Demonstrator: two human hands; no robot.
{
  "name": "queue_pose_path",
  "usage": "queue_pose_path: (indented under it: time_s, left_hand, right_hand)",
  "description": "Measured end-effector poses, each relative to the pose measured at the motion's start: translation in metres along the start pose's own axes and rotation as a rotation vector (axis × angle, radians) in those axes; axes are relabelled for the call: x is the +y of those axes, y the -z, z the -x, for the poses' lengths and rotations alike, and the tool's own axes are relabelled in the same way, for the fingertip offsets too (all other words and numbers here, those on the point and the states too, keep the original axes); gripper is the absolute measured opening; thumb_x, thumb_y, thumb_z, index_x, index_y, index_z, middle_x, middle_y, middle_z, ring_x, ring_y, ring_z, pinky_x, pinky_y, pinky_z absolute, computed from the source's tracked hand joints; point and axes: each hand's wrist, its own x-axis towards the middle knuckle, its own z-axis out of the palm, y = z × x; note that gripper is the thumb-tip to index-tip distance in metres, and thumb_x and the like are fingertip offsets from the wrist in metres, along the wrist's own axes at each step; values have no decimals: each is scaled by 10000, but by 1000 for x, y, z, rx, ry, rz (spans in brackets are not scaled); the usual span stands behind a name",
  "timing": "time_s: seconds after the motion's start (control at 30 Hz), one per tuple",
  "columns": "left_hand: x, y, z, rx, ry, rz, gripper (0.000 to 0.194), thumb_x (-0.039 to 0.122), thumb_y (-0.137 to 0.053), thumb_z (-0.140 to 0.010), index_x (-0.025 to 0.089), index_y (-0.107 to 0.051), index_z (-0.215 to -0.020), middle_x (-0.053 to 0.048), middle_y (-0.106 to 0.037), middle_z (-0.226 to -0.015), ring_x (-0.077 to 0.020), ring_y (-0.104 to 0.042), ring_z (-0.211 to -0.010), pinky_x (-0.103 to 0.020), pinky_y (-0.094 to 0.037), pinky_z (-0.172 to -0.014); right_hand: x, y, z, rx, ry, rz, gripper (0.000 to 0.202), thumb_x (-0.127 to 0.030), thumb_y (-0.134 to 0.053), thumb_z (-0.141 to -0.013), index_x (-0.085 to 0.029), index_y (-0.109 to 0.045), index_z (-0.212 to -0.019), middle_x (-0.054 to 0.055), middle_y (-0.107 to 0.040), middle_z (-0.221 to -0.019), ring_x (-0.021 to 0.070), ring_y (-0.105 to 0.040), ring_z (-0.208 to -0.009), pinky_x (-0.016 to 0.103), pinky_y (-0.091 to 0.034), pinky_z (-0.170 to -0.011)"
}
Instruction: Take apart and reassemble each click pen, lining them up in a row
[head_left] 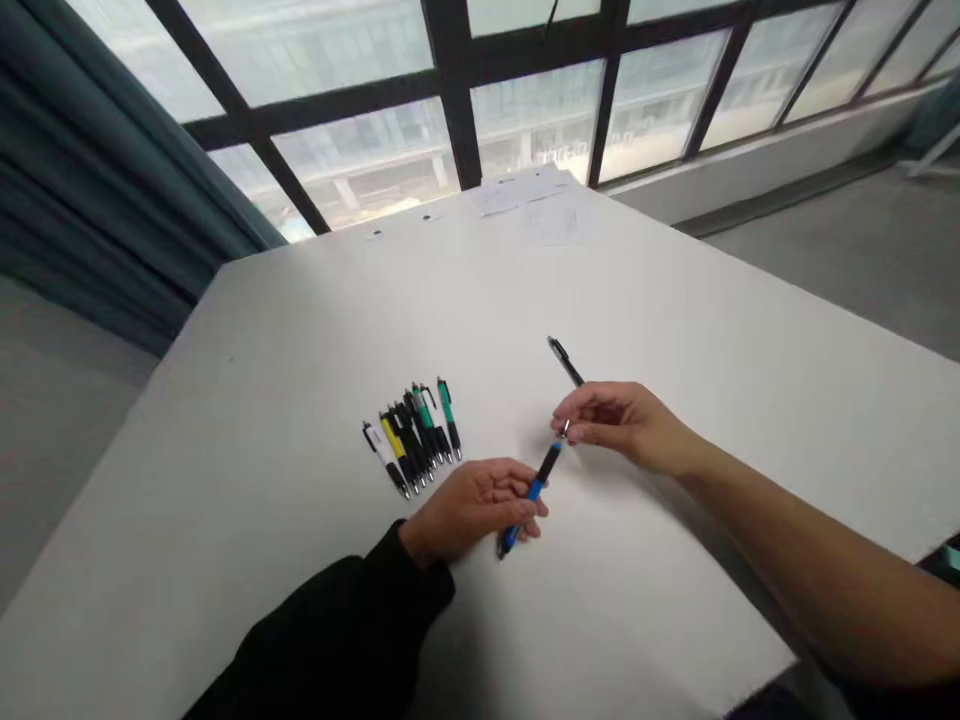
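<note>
My left hand (476,508) is closed round the barrel of a blue pen (535,489) with a black grip, held slanting above the white table. The pen's front end points up and right, toward my right hand (634,428). Thumb and fingers of that hand pinch a small silver pen tip (565,429) right at the blue end of the pen. Whether tip and pen still touch I cannot tell. Just beyond my right hand lies a black pen (567,363), partly hidden by the fingers.
Left of my hands, several pens lie side by side, among them a white pen (384,456), a yellow pen (393,437) and a green pen (446,402). Papers (551,215) rest at the far edge of the table (300,340), by the windows. A curtain (97,160) hangs at left.
</note>
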Motion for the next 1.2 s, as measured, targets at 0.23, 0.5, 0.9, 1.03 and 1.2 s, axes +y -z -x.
queue_pose_path:
  time_s: [0.23,0.5,0.9,1.03,1.2]
  left_hand:
    - [4,-2,2,-18,24,36,363,305,-849,-761,98,-695,-1017,-111,-757,-875,-164,-724,-671,-252,-567,-612]
    - [6,2,5,-41,50,22,350,326,-847,-757,101,-693,-977,-102,-757,-841,-148,-707,-609,-228,-547,-556]
    - [4,5,4,-38,39,2,338,318,-830,-782,105,-684,-1000,-98,-762,-848,-149,-716,-613,-235,-564,-568]
    - [4,4,3,-39,34,-22,337,323,-834,-775,107,-692,-991,-93,-761,-836,-146,-709,-608,-237,-561,-564]
    - [6,3,3,-5,27,-39,349,323,-843,-763,102,-705,-995,-95,-760,-819,-151,-709,-612,-244,-563,-568]
  right_hand:
    - [3,-5,5,-66,-31,95,201,-264,-807,-814,-159,-740,-971,59,-761,-907,137,-690,-804,275,-549,-764]
    - [-1,-5,5,-132,4,637,402,-439,-638,-941,-143,-612,-670,-29,-506,-578,87,-409,-537,240,-308,-511]
    - [-4,-9,5,-100,-99,496,414,-526,-620,-920,-147,-632,-754,-2,-570,-620,109,-478,-558,250,-371,-549]
    - [-5,-8,5,-117,-77,484,373,-508,-676,-886,-154,-630,-776,-10,-567,-644,113,-487,-586,251,-380,-570]
    - [-4,-7,5,-81,-112,535,477,-564,-501,-983,-150,-631,-785,-4,-557,-632,114,-476,-572,251,-364,-559]
